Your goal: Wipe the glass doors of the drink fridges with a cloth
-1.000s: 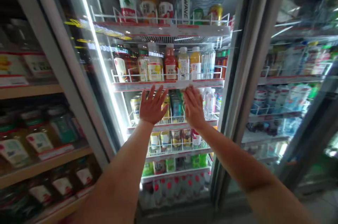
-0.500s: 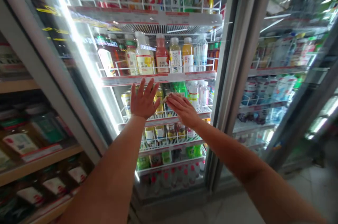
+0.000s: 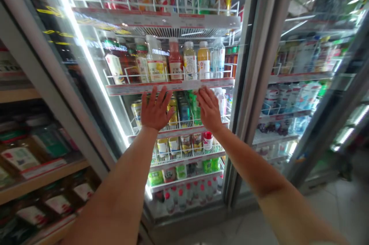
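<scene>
My left hand (image 3: 156, 109) lies flat with fingers spread against the glass door of a lit drinks fridge, below a white shelf edge (image 3: 173, 86). To its right, my right hand (image 3: 210, 109) presses on the glass with its fingers together over a cloth. Only a small beige edge of the cloth (image 3: 196, 92) peeks out by the fingertips; the rest is hidden beneath the hand. Behind the glass near my hands stand yellow cans (image 3: 173, 109) and green bottles (image 3: 196, 107).
A metal door frame (image 3: 253, 64) runs down the right of the glass, with another stocked fridge (image 3: 288, 95) beyond it. Wooden shelves (image 3: 43, 175) of dark bottles stand at the left. Pale floor tiles (image 3: 253, 224) show at the bottom.
My right hand has moved up and to the right across the glass, and its fingers now point more upward. Less of the cloth shows. My left hand keeps its place.
</scene>
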Action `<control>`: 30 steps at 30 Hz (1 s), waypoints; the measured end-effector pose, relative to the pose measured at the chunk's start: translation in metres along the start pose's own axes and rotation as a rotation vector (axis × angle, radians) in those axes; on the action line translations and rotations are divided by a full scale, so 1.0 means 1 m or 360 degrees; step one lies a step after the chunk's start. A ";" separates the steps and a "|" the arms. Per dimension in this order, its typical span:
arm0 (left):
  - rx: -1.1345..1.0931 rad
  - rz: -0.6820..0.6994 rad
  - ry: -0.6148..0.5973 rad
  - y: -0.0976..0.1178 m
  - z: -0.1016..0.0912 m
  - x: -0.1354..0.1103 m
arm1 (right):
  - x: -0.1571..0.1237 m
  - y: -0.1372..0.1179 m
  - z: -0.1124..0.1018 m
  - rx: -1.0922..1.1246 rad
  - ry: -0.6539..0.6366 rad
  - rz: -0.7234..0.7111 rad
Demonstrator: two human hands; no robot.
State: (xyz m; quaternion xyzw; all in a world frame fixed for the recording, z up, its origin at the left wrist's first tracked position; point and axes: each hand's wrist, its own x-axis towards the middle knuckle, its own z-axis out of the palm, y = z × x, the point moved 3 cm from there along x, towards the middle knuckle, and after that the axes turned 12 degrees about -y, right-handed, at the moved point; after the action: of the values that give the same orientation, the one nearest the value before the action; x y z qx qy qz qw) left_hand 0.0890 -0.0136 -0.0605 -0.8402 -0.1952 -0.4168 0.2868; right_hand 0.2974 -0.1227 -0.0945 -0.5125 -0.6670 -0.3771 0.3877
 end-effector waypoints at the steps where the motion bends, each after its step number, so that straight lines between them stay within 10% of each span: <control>1: -0.0005 -0.0004 -0.0001 0.000 0.000 0.000 | 0.001 0.001 -0.001 0.0001 0.0088 0.0113; 7: 0.0002 -0.0013 -0.0016 0.000 0.000 0.000 | -0.003 -0.029 0.013 -0.0066 -0.0427 -0.0436; 13: -0.0037 -0.0041 -0.0054 -0.001 0.001 0.000 | 0.019 -0.008 -0.001 -0.0102 0.0131 0.0225; 19: -0.0001 -0.0049 -0.0042 0.002 -0.002 0.000 | -0.009 -0.027 0.015 0.0035 -0.0434 -0.0518; 25: 0.0080 0.0009 0.0016 0.004 -0.002 -0.001 | 0.009 0.005 -0.003 0.0116 0.0167 0.0124; 30: 0.0083 -0.0009 -0.0016 0.006 -0.003 0.000 | -0.006 -0.013 0.007 0.0156 -0.0431 -0.0389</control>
State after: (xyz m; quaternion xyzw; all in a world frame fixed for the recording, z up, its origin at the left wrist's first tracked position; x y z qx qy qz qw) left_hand 0.0903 -0.0200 -0.0611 -0.8340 -0.2097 -0.4082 0.3064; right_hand 0.2852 -0.1211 -0.1045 -0.4541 -0.7880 -0.3160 0.2700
